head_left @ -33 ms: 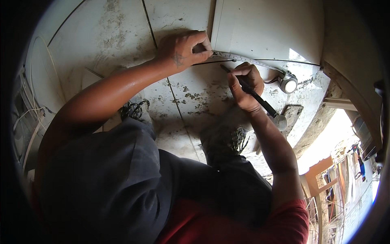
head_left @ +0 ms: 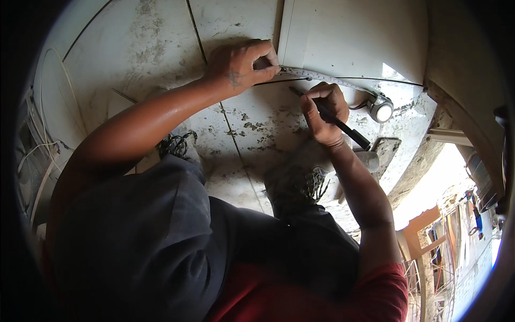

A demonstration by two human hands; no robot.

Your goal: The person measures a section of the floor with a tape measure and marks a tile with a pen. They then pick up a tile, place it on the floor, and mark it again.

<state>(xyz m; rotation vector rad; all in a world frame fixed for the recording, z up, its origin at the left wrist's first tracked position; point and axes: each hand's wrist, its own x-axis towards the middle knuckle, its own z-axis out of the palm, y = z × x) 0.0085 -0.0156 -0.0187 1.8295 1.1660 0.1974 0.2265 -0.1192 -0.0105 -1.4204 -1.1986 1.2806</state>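
Note:
My left hand (head_left: 244,64) is pinched on the end of a tape measure blade (head_left: 306,73), at the lower left corner of a white panel (head_left: 348,35). The blade runs right to its round silver-grey case (head_left: 381,110), which lies on the dirty white floor (head_left: 257,131). Below the blade, my right hand (head_left: 324,112) grips a black pen (head_left: 354,137), its tip pointing up and left towards the floor close to the tape. Whether the tip touches cannot be made out. My two feet, in dark laced shoes (head_left: 303,185), are under my arms.
Wires (head_left: 45,112) run along the left edge. A thin rod (head_left: 123,95) lies left of my forearm. A grey cylindrical object (head_left: 367,161) is beside my right forearm. At the right are a dark wooden edge (head_left: 461,123), cardboard (head_left: 418,231) and long strips of material in bright light.
The back end of the pen has shifted slightly up in my right hand. My left hand and the tape measure look unmoved.

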